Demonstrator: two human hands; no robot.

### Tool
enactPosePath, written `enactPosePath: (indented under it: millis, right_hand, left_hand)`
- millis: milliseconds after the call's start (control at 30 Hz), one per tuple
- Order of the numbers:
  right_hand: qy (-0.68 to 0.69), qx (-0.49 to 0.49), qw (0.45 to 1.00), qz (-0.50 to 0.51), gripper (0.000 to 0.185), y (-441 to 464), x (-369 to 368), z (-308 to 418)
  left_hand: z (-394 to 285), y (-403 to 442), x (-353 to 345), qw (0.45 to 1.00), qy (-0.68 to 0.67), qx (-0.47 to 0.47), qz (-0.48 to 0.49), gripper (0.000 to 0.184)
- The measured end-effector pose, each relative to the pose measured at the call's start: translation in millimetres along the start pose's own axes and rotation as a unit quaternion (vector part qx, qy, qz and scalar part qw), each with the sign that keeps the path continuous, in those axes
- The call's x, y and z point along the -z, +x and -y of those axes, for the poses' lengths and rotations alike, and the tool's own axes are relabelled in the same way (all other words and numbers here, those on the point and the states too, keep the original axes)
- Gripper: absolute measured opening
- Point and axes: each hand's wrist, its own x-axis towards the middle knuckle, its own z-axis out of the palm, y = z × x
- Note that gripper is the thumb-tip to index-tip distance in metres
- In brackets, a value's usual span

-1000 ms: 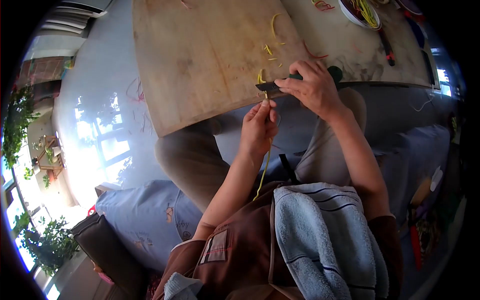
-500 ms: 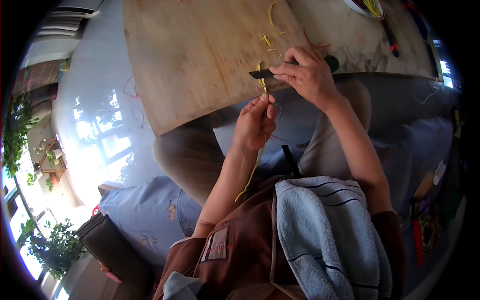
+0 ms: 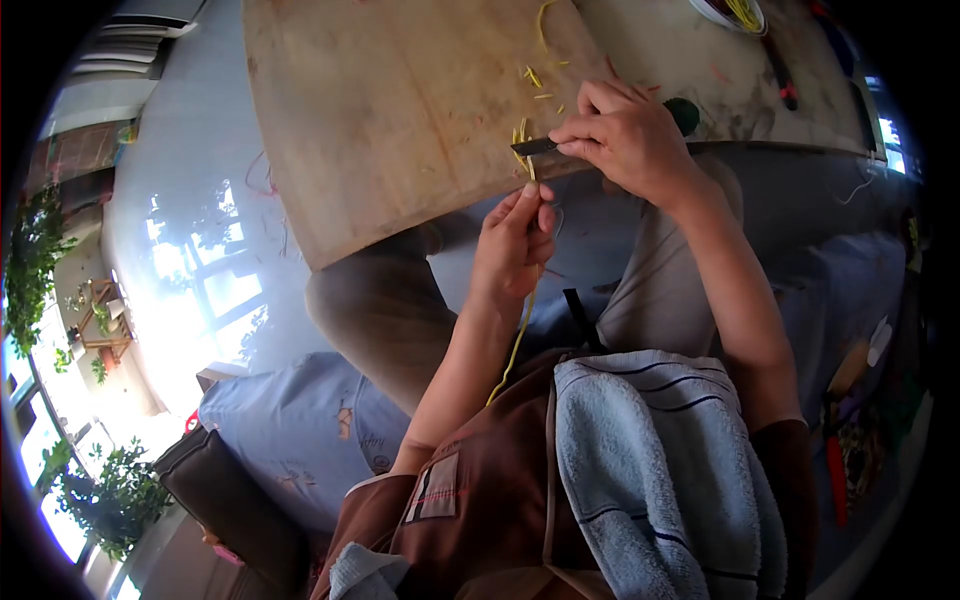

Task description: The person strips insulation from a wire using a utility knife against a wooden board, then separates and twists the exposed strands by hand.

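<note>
Pinching the yellow cord point(image 3: 532, 174) at the near edge of the board point(image 3: 380, 150), my left hand point(image 3: 516, 242) presumably steadies its end; over the board, my right hand point(image 3: 635, 142) grips the knife point(image 3: 537, 147) crosswise, likely for control.

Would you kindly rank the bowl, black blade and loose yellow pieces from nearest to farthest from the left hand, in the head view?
1. Black blade, just beyond the left hand.
2. Loose yellow pieces, on the board past the blade.
3. Bowl, at upper right.
</note>
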Motion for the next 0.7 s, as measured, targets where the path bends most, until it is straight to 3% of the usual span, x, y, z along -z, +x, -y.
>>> enactPosePath:
  millis: [400, 533, 700]
  right_hand:
    - [-0.105, -0.083, 0.971, -0.198, 0.012, -6, -50, 10]
    - [-0.040, -0.098, 0.954, -0.279, 0.011, 27, -57, -10]
    - [-0.052, -0.096, 0.967, -0.229, 0.015, 42, -50, -17]
  left_hand:
    - [13, 4, -5, 0.998, -0.033, -0.047, -0.024, 0.018]
    - [12, 4, -8, 0.997, -0.045, -0.033, -0.046, 0.018]
    - [14, 2, -10, 0.997, -0.048, -0.050, -0.036, 0.017]
